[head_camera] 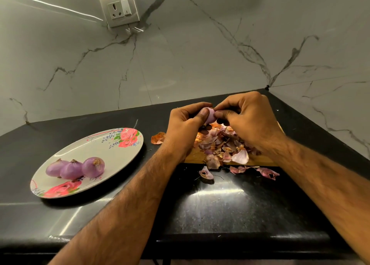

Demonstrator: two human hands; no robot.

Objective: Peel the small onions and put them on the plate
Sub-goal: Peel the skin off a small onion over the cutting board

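Purple small onion (210,117) held over peel heap (226,144), 1 o'clock. Left hand (184,124) fingers curled round it; right hand (246,118) fingers pinching its right end. Peeling step in hand. Three peeled onions (75,168) on plate (96,146), 9 o'clock. Next move likely: strip remaining skin, carry onion to plate.

Head view, looking down, close over counter (230,204)

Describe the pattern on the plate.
The plate is off-white with pink roses and green leaves, clearest in the head view.
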